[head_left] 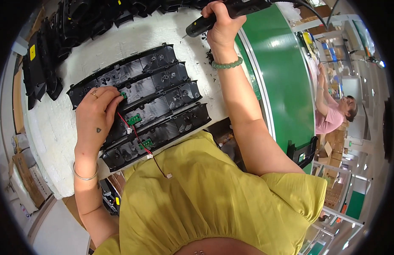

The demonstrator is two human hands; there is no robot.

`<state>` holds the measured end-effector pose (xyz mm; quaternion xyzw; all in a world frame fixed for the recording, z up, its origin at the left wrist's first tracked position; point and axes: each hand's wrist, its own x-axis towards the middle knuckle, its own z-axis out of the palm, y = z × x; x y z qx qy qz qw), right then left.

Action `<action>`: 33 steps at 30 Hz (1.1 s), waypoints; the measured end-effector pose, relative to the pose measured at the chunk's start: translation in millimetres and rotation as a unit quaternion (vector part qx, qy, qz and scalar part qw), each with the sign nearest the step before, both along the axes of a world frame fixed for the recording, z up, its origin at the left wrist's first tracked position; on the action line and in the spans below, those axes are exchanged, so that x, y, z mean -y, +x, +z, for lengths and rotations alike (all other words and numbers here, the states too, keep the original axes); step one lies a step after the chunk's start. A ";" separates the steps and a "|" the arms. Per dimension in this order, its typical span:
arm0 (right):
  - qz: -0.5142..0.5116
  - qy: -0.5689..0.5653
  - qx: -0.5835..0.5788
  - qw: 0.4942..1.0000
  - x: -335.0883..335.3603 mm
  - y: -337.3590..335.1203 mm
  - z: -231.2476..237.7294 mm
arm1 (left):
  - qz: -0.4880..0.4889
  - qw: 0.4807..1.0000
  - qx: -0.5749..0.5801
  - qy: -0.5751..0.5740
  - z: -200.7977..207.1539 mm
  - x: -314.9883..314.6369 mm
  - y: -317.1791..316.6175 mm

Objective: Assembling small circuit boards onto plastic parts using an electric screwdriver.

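Several long black plastic panels (pixel 165 109) lie side by side on a white work surface. My left hand (pixel 95 112) is closed over the left part of the panels, thumb and fingers pinching a small green circuit board (pixel 123 95). Two similar boards sit on nearer panels, a middle one (pixel 134 119) and a near one (pixel 145 143); red and dark wires with white connectors (pixel 149 156) run beside them. My right hand (pixel 223 27) is wrapped round a black electric screwdriver (pixel 201 26), held beyond the panels. Its thin tip points left, near small dark screws (pixel 211 68) strewn on the surface.
Black plastic housings (pixel 88 17) are piled along the far and left edges. A green conveyor belt (pixel 275 55) with a pale rail runs at the right, carrying a black part (pixel 303 153) near me. Beyond it a person in pink (pixel 330 114) stands by shelves and cartons.
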<state>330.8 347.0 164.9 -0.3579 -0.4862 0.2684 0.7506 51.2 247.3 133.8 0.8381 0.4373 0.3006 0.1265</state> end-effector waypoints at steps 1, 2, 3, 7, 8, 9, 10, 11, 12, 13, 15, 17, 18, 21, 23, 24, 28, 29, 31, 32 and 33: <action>-0.002 -0.009 -0.005 1.000 0.2 1.0 -3.1 | 0.002 1.000 -0.002 0.001 3.2 0.3 1.0; -0.004 -0.018 -0.009 1.000 -0.2 2.9 -4.7 | 0.004 1.000 0.015 -0.001 6.6 0.1 2.7; -0.004 -0.017 -0.012 1.000 0.8 6.0 -5.1 | 0.005 0.999 0.031 -0.003 8.9 -0.4 5.4; 0.086 0.028 -0.071 0.993 20.6 -4.2 9.6 | -0.002 0.998 0.067 -0.015 12.1 -5.4 12.0; 0.100 0.042 -0.067 0.992 25.9 -3.6 13.8 | -0.020 0.997 0.070 -0.010 17.5 -8.5 18.4; 0.113 0.056 -0.062 0.990 31.0 -3.3 17.3 | -0.037 0.997 0.074 -0.006 20.3 -12.6 24.0; 0.114 0.055 -0.063 0.990 36.2 -5.3 20.7 | -0.054 0.996 0.066 0.005 19.4 -19.5 27.9; 0.134 0.059 -0.082 0.986 41.9 -8.0 24.0 | -0.052 0.996 0.066 0.005 19.2 -23.5 33.0; 0.153 0.062 -0.101 0.981 48.2 -11.5 27.8 | -0.053 0.996 0.076 0.013 19.4 -26.0 39.3; 0.158 0.066 -0.111 0.979 56.0 -14.8 33.2 | -0.056 0.994 0.087 0.020 19.2 -29.2 46.9; 0.182 0.073 -0.074 0.978 64.7 -9.6 33.0 | -0.047 0.995 0.087 0.012 21.3 -33.7 59.1; 0.259 0.095 -0.082 0.958 73.6 -8.1 39.4 | -0.079 0.984 0.152 -0.051 20.0 -39.6 68.7; 0.280 0.096 -0.091 0.951 78.0 -8.6 42.8 | -0.093 0.977 0.185 -0.059 14.6 -40.7 71.4; 0.299 0.091 -0.098 0.945 90.7 -8.6 51.7 | -0.127 0.967 0.218 -0.027 6.5 -41.7 66.8; 0.295 0.100 -0.099 0.945 96.2 -17.6 56.3 | -0.106 0.967 0.231 -0.037 9.4 -35.5 63.9; 0.297 0.099 -0.101 0.944 96.9 -18.1 56.9 | -0.102 0.973 0.207 0.006 11.2 -33.3 60.8; 0.344 0.111 -0.081 0.929 100.8 -16.4 59.7 | -0.106 0.976 0.170 0.083 17.2 -29.3 58.9; 0.362 0.115 -0.078 0.922 101.4 -17.4 59.7 | -0.104 0.977 0.169 0.083 18.3 -28.2 58.5; 0.370 0.114 -0.077 0.919 102.5 -20.8 59.8 | -0.103 0.972 0.176 0.114 19.6 -25.3 56.7; 0.378 0.115 -0.074 0.916 102.6 -22.9 59.3 | -0.097 0.973 0.174 0.114 19.1 -23.5 54.2; 0.386 0.116 -0.070 0.912 102.6 -25.4 59.0 | -0.093 0.973 0.170 0.123 18.2 -21.6 51.5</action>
